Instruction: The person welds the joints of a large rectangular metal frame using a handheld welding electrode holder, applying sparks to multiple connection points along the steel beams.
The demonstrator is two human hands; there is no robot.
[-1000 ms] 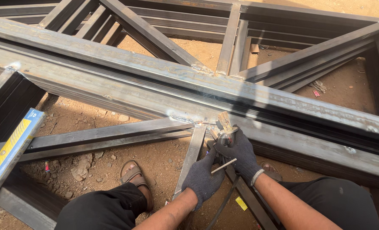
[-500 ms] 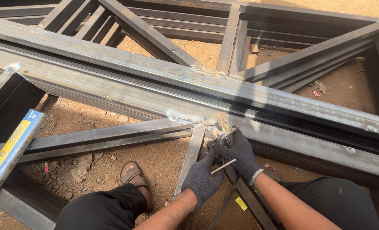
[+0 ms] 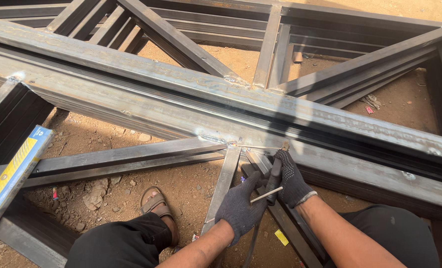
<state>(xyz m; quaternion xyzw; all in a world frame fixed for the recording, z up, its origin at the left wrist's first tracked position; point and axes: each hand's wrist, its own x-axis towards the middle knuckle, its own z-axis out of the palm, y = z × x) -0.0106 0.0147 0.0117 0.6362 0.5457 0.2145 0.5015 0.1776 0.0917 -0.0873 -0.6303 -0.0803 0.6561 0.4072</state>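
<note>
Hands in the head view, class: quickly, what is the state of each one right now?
Left hand: gloved, closed on a thin welding rod.
Right hand: gloved, closed around the dark electrode holder.

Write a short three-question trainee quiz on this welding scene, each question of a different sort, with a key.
1. True or false: both hands wear dark knitted gloves.
2. Which hand grips the electrode holder? A) left hand B) right hand C) neither
3. Fill in: the blue and yellow box rests on a steel member at the ____ edge of the view.

Key:
1. True.
2. B; the left hand pinches a loose welding rod.
3. Left; the sandalled foot stands on the dirt ground between the steel bars.
</note>
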